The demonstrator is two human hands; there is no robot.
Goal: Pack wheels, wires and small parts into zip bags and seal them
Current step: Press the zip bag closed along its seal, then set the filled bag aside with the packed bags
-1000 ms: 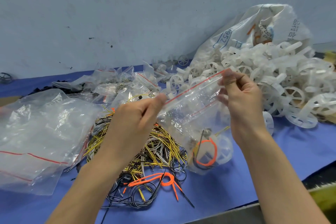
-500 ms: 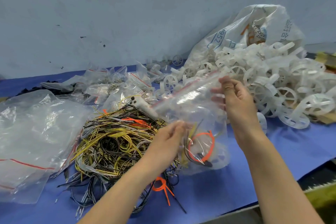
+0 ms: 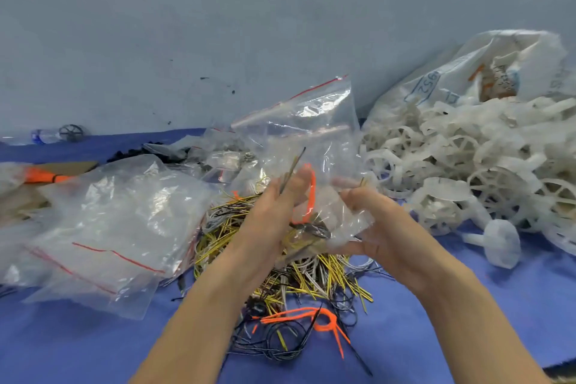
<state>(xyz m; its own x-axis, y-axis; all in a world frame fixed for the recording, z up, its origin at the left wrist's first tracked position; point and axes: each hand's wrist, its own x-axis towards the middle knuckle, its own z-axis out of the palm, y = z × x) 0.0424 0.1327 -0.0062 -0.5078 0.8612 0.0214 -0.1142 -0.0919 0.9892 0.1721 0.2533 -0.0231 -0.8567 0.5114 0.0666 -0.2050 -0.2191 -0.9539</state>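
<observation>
Both hands up over the wire pile [image 3: 280, 262], zip bag [image 3: 311, 140] between them, lifted off the blue table [image 3: 436, 321]. Left hand [image 3: 274, 221] pressed flat against the bag's left side, fingers straight and together, pointing far. Right hand [image 3: 383, 231] cups the bag's lower right; fingers curled round crumpled plastic, thumb underneath. Bag stands upright, red zip strip at top, tilted up to the right; cannot tell whether the strip is closed. Inside: an orange loop [image 3: 308, 193], a dark thin wire, some other small bits low down, blurred. Wire pile directly under the hands: yellow, black and white strands, tangled. A second orange tie [image 3: 324, 321] lies at the pile's near edge. Left: stack of empty bags [image 3: 109, 227], red strips showing. Right: heap of white wheels [image 3: 467, 171] spilling from a white sack [image 3: 486, 72]. Far, behind the held bag: several small filled bags, contents unclear. Grey wall behind.
</observation>
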